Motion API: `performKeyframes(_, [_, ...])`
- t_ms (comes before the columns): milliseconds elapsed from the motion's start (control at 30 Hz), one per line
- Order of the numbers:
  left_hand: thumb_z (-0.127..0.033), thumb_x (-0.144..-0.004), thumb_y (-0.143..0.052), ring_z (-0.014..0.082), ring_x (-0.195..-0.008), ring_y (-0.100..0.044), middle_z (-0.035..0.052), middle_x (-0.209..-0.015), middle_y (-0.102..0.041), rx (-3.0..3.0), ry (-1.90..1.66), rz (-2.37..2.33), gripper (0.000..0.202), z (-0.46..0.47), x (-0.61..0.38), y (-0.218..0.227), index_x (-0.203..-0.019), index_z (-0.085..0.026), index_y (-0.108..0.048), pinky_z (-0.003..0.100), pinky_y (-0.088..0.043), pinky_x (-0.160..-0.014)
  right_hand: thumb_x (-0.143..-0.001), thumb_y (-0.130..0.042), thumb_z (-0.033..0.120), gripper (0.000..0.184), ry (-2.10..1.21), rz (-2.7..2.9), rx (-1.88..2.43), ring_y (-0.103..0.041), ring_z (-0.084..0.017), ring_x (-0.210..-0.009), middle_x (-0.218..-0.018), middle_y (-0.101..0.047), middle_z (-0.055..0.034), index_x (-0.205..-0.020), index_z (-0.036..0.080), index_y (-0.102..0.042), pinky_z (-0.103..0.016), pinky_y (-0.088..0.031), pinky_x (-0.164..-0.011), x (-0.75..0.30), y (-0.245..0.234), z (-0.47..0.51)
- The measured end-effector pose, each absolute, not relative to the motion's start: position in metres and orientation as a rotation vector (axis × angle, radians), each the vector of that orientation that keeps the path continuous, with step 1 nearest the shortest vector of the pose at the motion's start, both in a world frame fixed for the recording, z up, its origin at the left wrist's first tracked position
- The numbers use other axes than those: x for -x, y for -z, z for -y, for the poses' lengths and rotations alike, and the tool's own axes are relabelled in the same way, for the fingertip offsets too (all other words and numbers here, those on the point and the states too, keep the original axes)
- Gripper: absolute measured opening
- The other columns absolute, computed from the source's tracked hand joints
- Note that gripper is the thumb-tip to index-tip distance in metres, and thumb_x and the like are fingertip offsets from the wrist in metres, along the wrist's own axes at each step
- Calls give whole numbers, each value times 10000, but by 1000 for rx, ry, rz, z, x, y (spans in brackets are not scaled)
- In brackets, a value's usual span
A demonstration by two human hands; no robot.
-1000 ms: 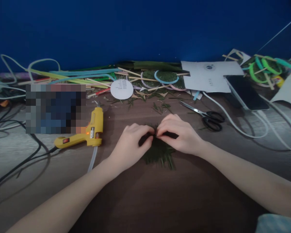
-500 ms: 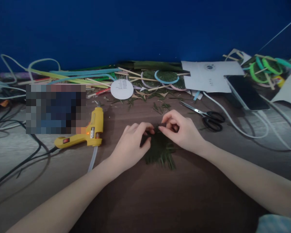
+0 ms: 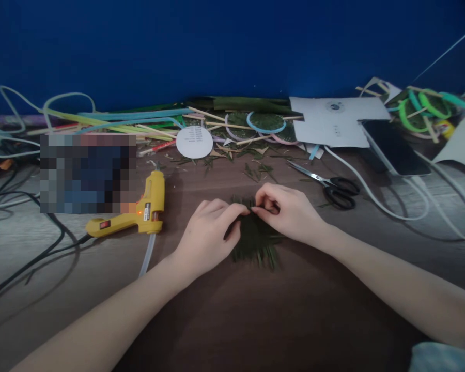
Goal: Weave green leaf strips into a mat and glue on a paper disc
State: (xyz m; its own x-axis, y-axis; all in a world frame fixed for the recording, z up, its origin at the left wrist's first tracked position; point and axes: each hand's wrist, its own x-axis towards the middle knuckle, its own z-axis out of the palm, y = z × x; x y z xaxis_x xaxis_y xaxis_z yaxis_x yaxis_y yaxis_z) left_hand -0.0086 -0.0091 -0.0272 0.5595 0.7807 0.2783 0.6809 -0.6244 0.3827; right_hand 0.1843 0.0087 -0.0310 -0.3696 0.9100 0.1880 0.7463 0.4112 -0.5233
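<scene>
A dark green mat of leaf strips (image 3: 256, 238), seemingly woven, lies on the table with loose strip ends along its near, right and far edges. My left hand (image 3: 214, 227) is at its upper left, thumb and forefinger closed on the mat's far part. From the right, my right hand (image 3: 289, 211) pinches at the same far edge, its fingertips almost touching the left ones. The fingers hide the strips between them. Scissors (image 3: 333, 188) with black handles lie partly spread, beyond and right of my right hand.
A yellow glue gun (image 3: 153, 201), its light on, lies to the left with a black cord. Behind are leaf scraps (image 3: 258, 170), sticks and coloured rings (image 3: 266, 123), a round white card (image 3: 195, 142), a white sheet (image 3: 333, 124) and a phone (image 3: 397, 147) with a white cable.
Both hands have shifted slightly nearer me. Strip ends at the mat's far edge now show beyond my fingertips. The dark strip between the hands is less visible.
</scene>
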Motion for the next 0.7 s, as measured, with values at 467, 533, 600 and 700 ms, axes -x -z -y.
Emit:
performKeyframes(467, [-82,-825,-416,192,-815,-568,37,-869,-689,-2834,-566,-1105,231,12,7,27,-950,-185,-581,330,-381,-686,-669,-487,107,150,-615,2146,1401,-427,-88,-526,-588,-485,55,-772,207,-443,-219,-309,-541,-186,30,-8])
performKeyframes(533, [-80,-830,-413,188,-832,-564,34,-917,-690,-2851,-552,-1090,228,11,7,27,-948,-185,-577,328,-380,-699,-686,-490,112,138,-638,2117,1364,-434,-89,-528,-591,-489,54,-778,207,-450,-220,-319,-541,-187,30,-8])
performKeyframes(600, [-87,-840,-409,184,-829,-562,31,-920,-689,-2851,-552,-1093,221,11,7,28,-953,-183,-573,323,-377,-696,-714,-492,116,126,-625,2095,1302,-465,-98,-567,-639,-520,37,-800,205,-475,-225,-346,-560,-188,29,-8])
performKeyframes(700, [-117,-859,-408,188,-811,-561,32,-860,-682,-2808,-543,-1124,199,10,7,28,-946,-179,-576,318,-375,-670,-760,-485,124,125,-528,2122,1180,-516,-129,-687,-735,-562,-3,-856,200,-513,-243,-390,-622,-189,28,-7])
